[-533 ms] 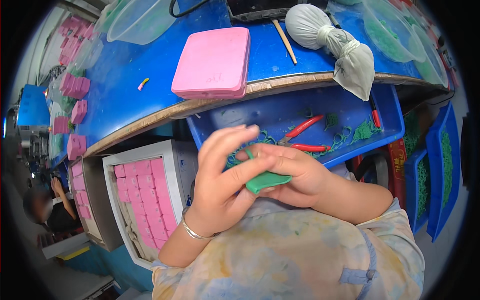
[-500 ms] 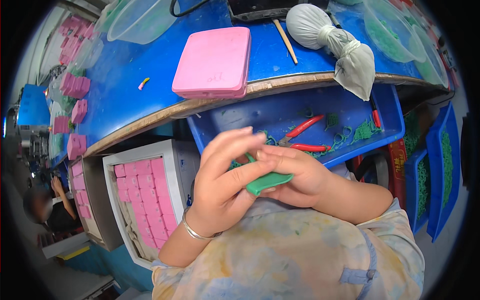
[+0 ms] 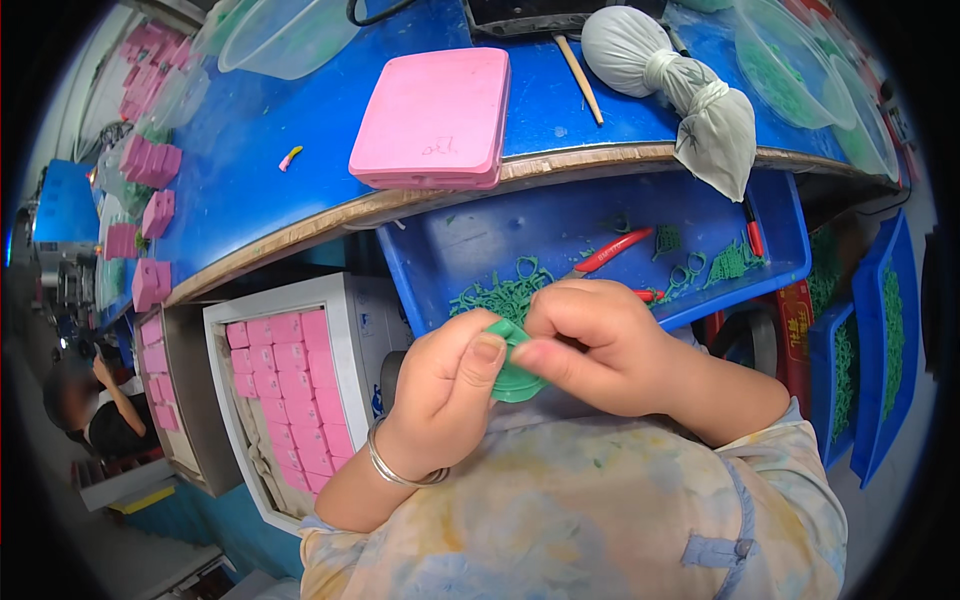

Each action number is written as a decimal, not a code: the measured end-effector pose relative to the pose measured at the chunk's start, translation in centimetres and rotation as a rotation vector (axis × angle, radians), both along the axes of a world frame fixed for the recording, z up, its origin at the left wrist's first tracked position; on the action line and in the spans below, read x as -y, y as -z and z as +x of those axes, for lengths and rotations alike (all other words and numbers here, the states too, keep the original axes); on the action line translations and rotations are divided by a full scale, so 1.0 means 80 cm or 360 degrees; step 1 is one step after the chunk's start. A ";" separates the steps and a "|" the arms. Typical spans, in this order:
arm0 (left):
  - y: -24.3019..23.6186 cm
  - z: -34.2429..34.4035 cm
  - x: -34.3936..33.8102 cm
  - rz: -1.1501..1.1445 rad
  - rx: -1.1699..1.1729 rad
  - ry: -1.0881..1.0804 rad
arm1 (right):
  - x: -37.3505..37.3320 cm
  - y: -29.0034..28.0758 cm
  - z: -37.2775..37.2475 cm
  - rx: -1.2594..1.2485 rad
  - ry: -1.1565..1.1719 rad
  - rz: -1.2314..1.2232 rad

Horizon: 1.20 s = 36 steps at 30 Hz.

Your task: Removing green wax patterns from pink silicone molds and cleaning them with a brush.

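Observation:
A thin, smooth green piece (image 3: 517, 385), rounded like a small disc or cup, is held close to my chest. My left hand (image 3: 445, 375) grips its left side with the thumb on top. From the right, my right hand (image 3: 600, 345) is closed, its thumb and curled fingers pinching the upper edge of the green piece. Fingers hide much of its shape. Just beyond the hands lies a blue tray (image 3: 480, 232) with a heap of green scraps (image 3: 500, 298) in it. Red-handled pliers (image 3: 615, 250) rest there too, partly covered by my right hand.
On the blue table (image 3: 250, 210) sit a pink block (image 3: 430, 120), a wooden stick (image 3: 580, 80) and a tied white cloth bag (image 3: 625, 50). A white box (image 3: 350, 330) of pink blocks stands left. Blue bins (image 3: 868, 400) stand right. Another person (image 3: 115, 420) sits far left.
My left fingers, raised over the green piece before, have folded down around it. My right hand has turned and now pinches its upper edge. More green scraps show in the tray.

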<state>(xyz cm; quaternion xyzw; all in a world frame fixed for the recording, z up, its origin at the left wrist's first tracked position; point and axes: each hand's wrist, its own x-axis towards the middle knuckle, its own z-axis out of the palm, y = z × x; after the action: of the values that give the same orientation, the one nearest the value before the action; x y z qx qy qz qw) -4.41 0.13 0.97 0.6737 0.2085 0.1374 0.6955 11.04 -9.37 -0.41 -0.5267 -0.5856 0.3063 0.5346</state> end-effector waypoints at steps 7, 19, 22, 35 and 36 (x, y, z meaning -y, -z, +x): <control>0.002 0.004 0.003 -0.0374 -0.0001 0.0063 | 0.002 0.006 -0.003 -0.0414 0.0166 -0.0231; -0.010 0.002 0.004 0.0032 -0.0020 -0.0029 | -0.002 0.000 0.011 -0.0810 0.0044 -0.0096; -0.001 0.004 -0.001 0.0639 0.0021 -0.0032 | -0.004 -0.001 0.018 -0.0713 -0.0094 -0.0102; 0.014 0.007 -0.016 0.2289 0.0134 -0.0251 | -0.004 0.001 0.013 -0.0360 0.0102 0.0088; 0.016 0.006 -0.017 0.2331 0.0154 -0.0284 | -0.003 0.001 0.015 -0.0299 0.0147 0.0074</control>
<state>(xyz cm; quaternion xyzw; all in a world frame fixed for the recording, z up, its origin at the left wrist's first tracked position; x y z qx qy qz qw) -3.94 1.51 -0.30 0.9390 0.0865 0.3269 0.0624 12.21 -9.09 -0.53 -0.5096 -0.5150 0.3158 0.6126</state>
